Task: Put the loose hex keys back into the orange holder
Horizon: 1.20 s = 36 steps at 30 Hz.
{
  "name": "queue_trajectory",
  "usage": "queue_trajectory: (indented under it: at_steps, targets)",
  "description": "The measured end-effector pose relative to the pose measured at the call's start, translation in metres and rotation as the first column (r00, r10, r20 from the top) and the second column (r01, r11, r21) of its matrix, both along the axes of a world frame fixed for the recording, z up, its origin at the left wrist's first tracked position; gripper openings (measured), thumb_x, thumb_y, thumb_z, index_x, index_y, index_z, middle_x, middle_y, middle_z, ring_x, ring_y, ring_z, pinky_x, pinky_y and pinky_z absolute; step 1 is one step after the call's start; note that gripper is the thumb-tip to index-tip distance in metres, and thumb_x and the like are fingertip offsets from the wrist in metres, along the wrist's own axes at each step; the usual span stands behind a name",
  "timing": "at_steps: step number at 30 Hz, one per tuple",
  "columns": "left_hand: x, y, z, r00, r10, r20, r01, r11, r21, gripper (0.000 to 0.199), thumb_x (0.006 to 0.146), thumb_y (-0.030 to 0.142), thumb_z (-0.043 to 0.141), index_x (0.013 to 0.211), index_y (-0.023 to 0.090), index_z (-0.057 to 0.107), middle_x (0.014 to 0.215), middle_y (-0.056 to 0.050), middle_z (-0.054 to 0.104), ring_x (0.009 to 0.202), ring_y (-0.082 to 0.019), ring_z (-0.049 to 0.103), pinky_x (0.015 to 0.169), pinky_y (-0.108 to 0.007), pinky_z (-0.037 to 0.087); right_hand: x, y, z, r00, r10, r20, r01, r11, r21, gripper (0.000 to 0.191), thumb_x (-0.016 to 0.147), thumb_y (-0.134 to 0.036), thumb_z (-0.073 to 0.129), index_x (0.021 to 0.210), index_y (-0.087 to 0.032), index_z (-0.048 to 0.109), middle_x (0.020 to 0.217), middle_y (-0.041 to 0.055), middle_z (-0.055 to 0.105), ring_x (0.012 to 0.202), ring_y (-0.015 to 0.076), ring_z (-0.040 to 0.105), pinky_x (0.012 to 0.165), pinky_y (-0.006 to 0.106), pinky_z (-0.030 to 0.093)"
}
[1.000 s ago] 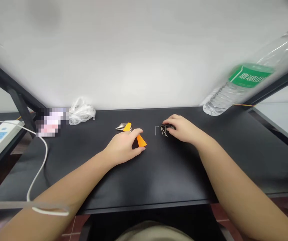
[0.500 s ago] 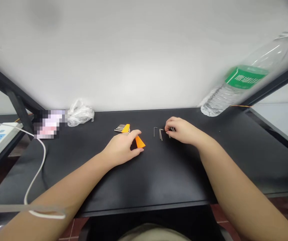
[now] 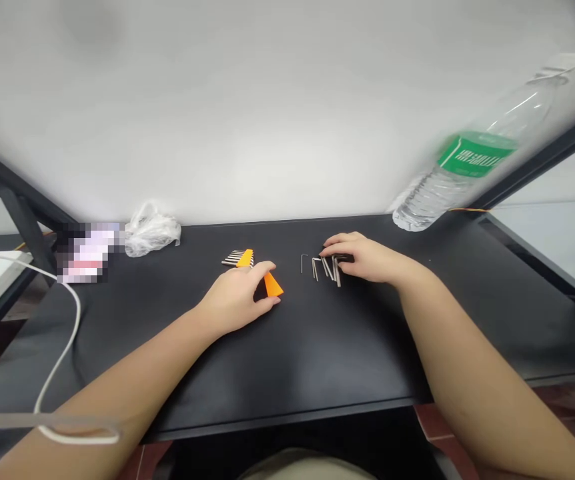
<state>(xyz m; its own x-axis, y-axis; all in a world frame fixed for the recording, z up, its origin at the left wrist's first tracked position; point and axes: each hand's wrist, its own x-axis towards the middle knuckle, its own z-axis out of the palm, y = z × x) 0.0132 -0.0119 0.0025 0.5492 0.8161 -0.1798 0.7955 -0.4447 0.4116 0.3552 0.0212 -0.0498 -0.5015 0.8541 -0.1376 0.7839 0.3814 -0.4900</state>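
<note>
several silver l-shaped keys (image 3: pixel 337 274) by right hand (image 3: pixel 362 258), grip unclear; left hand (image 3: pixel 235 293) holding orange holder (image 3: pixel 272 285)

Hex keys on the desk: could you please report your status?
Left hand at orange holder. Right hand at loose hex keys. Bottle farther right, aside.

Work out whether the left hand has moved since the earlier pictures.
No, not noticeably: the left hand keeps its place against the leftmost loose hex key.

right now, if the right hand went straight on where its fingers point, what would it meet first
The right hand would likely meet the L-shaped metal keys first, though its height above them is unclear.
</note>
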Motion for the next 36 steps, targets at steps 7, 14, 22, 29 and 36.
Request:
queue_trajectory:
  at_steps: [7,14,22,29,36]
  targets:
    - [-0.001,0.000,0.000,1.000,-0.002,0.007,0.002,1.000,0.000,0.055,0.088,0.047,0.067,0.138,0.029,0.052,0.099,-0.003,0.067,0.095,-0.024,0.067,0.075,-0.031,0.050,-0.006,-0.004,0.006,0.999,-0.027,-0.020,0.026,0.999,-0.028,0.045,0.081,-0.018,0.061,0.124,-0.028,0.067,0.129,0.0065,0.062,0.113,0.0270,0.059,0.096,0.042,0.051]
    - [-0.001,0.000,-0.001,1.000,0.003,0.019,-0.003,1.000,0.000,0.055,0.087,0.048,0.067,0.137,0.029,0.052,0.093,-0.002,0.066,0.091,-0.024,0.067,0.074,-0.032,0.050,-0.005,-0.005,0.007,0.989,-0.139,0.058,0.143,0.986,-0.084,0.008,0.085,-0.027,0.062,0.090,-0.022,0.064,0.101,0.0062,0.061,0.077,0.0180,0.060,0.071,0.032,0.050]
    - [-0.002,0.000,-0.002,1.000,-0.004,0.020,0.003,1.000,0.004,0.056,0.087,0.046,0.067,0.138,0.029,0.050,0.098,-0.003,0.067,0.095,-0.024,0.066,0.076,-0.032,0.050,-0.018,-0.006,0.004,0.988,-0.151,-0.030,0.151,0.988,0.008,0.018,0.080,-0.021,0.064,0.098,-0.022,0.061,0.109,0.0073,0.060,0.086,0.0201,0.060,0.078,0.034,0.050]
    - [-0.001,0.000,-0.002,1.000,0.000,0.031,0.000,1.000,0.005,0.058,0.087,0.047,0.068,0.139,0.030,0.049,0.101,-0.003,0.068,0.096,-0.025,0.066,0.076,-0.032,0.050,-0.028,-0.007,0.001,0.991,-0.095,-0.097,0.101,0.993,0.064,0.020,0.084,-0.016,0.058,0.102,-0.023,0.063,0.106,0.0070,0.063,0.095,0.0225,0.061,0.085,0.036,0.052]
    - [-0.001,0.000,-0.004,0.999,-0.010,0.035,0.010,1.000,0.005,0.059,0.087,0.046,0.068,0.140,0.029,0.048,0.107,-0.004,0.069,0.098,-0.024,0.066,0.080,-0.033,0.051,-0.030,-0.008,-0.005,0.984,-0.135,-0.116,0.142,0.988,0.054,0.040,0.088,-0.016,0.057,0.127,-0.025,0.061,0.126,0.0096,0.060,0.095,0.0214,0.066,0.087,0.036,0.056]
